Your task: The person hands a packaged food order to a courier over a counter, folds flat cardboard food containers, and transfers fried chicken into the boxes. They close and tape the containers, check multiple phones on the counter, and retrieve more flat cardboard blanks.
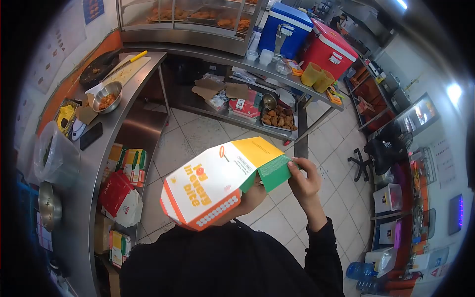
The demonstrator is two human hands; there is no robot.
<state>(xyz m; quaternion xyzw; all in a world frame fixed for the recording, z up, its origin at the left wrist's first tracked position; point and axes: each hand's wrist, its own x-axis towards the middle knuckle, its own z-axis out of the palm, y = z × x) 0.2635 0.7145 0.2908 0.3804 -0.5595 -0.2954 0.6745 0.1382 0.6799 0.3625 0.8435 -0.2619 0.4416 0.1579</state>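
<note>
A cardboard food box (200,183), white with orange, yellow and green parts and the words "joy in every bite", is held tilted in front of my chest. My left hand (251,199) supports it from behind and below; most of its fingers are hidden by the box. With thumb and fingers, my right hand (305,182) pinches the edge of the green flap (275,173) at the box's upper right end. A yellow flap (256,151) stands out beside the green one. The inside of the box is mostly out of sight.
On the left steel counter (126,101) are a metal bowl (107,97) of food, a yellow-handled knife (138,56) and a phone (91,136). Folded boxes (132,166) fill shelves below. Ahead, a tray of fried chicken (279,119) sits on a low shelf, beneath blue (284,29) and red coolers (330,49).
</note>
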